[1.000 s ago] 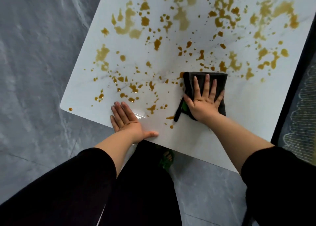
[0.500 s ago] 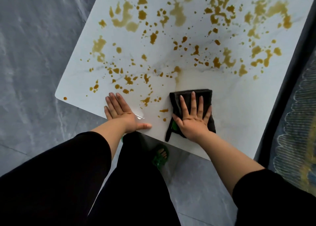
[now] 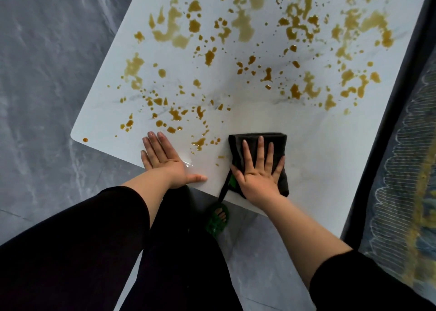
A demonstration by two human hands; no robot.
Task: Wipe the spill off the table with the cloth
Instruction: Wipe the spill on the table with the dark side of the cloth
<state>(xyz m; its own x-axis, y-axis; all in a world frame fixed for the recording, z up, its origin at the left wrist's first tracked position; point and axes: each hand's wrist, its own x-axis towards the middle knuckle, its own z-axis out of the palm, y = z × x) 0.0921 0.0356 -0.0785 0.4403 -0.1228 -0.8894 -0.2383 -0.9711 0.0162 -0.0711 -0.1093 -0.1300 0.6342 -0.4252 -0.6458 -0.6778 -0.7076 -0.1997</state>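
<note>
Right hand [image 3: 258,177] flat, fingers spread, pressing folded dark grey cloth [image 3: 280,143] on white marble-look table [image 3: 318,169]; left hand [image 3: 164,158] flat, holding nothing, beside brown spill [image 3: 199,143]

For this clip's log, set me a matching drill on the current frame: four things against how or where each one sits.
Things:
1 left hand
2 right hand
3 cloth
4 spill

States:
a amber blotches spread across the table
b dark, folded, lying under a palm
c fingers spread, pressing down on fabric
d flat on bare white surface at the near edge

Pairs: 1-d; 2-c; 3-b; 4-a
</note>
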